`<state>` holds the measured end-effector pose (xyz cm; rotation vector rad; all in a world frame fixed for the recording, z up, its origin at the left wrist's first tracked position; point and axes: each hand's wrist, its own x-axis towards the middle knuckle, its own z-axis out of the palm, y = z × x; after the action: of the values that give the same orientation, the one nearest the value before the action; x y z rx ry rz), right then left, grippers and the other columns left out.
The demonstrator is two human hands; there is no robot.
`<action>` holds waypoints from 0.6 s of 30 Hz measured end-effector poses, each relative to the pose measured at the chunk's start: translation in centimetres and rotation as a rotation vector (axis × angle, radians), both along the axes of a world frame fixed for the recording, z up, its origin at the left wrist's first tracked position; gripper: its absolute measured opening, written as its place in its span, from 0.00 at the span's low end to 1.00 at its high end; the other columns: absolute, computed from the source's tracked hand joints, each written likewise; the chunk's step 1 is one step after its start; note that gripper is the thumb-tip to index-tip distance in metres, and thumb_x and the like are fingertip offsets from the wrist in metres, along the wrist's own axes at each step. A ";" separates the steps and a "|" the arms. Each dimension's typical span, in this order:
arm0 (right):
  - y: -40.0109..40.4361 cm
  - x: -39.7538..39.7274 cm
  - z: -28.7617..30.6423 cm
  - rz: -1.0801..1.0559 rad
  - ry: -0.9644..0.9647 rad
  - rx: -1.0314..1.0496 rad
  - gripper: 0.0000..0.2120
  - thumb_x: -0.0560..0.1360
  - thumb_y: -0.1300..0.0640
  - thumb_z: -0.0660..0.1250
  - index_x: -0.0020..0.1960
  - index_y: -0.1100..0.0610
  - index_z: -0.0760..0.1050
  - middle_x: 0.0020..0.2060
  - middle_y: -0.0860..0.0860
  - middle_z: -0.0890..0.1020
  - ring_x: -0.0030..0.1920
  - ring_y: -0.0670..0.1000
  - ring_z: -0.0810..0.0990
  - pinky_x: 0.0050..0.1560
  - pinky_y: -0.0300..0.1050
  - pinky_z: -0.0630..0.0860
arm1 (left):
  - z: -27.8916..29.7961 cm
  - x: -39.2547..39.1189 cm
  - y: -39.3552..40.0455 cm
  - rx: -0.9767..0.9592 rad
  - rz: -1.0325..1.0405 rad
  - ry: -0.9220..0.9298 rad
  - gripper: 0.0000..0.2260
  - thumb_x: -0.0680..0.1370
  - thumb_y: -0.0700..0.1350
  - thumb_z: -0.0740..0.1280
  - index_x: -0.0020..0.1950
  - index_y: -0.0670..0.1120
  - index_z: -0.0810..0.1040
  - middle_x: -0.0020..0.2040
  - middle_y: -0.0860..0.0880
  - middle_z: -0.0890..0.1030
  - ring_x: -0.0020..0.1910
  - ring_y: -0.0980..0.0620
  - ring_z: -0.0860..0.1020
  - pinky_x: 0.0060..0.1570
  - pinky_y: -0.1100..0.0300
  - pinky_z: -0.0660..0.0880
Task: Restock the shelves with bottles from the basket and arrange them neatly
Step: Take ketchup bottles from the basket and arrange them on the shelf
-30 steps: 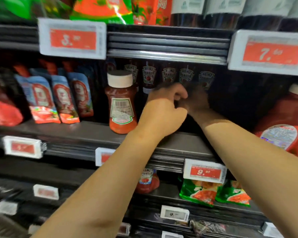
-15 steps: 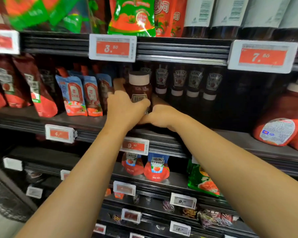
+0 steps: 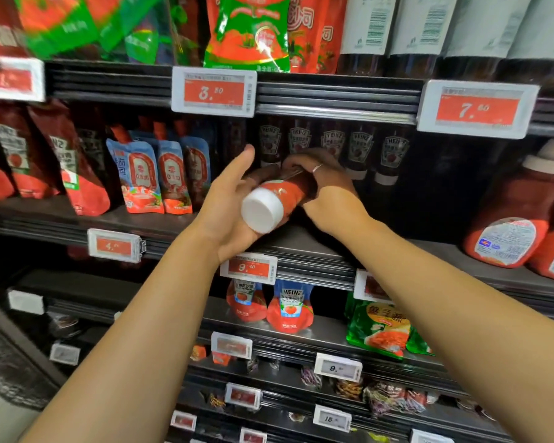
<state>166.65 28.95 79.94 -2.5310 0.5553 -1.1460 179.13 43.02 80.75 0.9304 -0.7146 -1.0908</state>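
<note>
At frame centre, both hands hold a red plastic ketchup bottle [image 3: 283,195] tipped on its side, white cap toward the camera. The left hand [image 3: 227,203] cradles it with fairly straight fingers; the right hand [image 3: 325,190] curls over its body, above the dark metal shelf [image 3: 317,247].

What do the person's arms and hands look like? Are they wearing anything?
Both arms are bare, with no sleeves, gloves or watch showing. The right hand wears a thin silver ring on one finger. The left hand wears nothing.
</note>
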 end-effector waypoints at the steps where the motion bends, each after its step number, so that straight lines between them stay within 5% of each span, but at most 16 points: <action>1: -0.2 -0.5 0.2 0.014 -0.013 -0.046 0.26 0.69 0.69 0.71 0.63 0.49 0.79 0.66 0.50 0.74 0.66 0.48 0.73 0.67 0.28 0.63 | -0.1 -0.2 0.0 0.023 -0.030 0.005 0.26 0.77 0.61 0.67 0.66 0.43 0.77 0.61 0.41 0.83 0.62 0.41 0.81 0.63 0.42 0.77; 7: -0.1 -1.1 2.5 -0.059 -0.091 -0.131 0.17 0.74 0.64 0.70 0.62 0.59 0.80 0.54 0.37 0.81 0.54 0.34 0.79 0.53 0.29 0.75 | -0.5 -1.7 -1.0 0.109 -0.084 -0.324 0.26 0.69 0.45 0.78 0.64 0.43 0.73 0.51 0.44 0.86 0.53 0.46 0.84 0.52 0.51 0.82; 11: -0.1 -1.7 3.8 0.028 0.075 -0.173 0.34 0.69 0.70 0.70 0.71 0.46 0.74 0.69 0.50 0.73 0.68 0.51 0.74 0.69 0.38 0.70 | -0.5 -2.2 -2.1 0.080 0.021 -0.405 0.36 0.61 0.47 0.82 0.65 0.38 0.74 0.48 0.42 0.83 0.48 0.46 0.83 0.55 0.46 0.81; 15: -0.5 -0.9 4.6 -0.151 0.024 -0.017 0.31 0.71 0.65 0.71 0.73 0.49 0.72 0.65 0.58 0.79 0.64 0.61 0.77 0.59 0.40 0.68 | -1.2 -1.8 -3.0 0.076 0.142 -0.552 0.28 0.60 0.47 0.81 0.58 0.43 0.78 0.45 0.46 0.85 0.45 0.51 0.85 0.46 0.58 0.81; 18: -0.5 -1.3 4.4 -0.105 0.030 -0.045 0.32 0.72 0.65 0.67 0.72 0.43 0.72 0.63 0.56 0.81 0.62 0.59 0.79 0.58 0.37 0.66 | -1.8 -1.6 -3.9 0.059 0.211 -0.599 0.25 0.60 0.45 0.81 0.53 0.50 0.77 0.42 0.50 0.85 0.43 0.54 0.85 0.42 0.63 0.81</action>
<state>165.39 28.43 84.35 -2.5881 0.6854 -1.1710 177.51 39.16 78.99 1.3725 -1.0451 -0.6442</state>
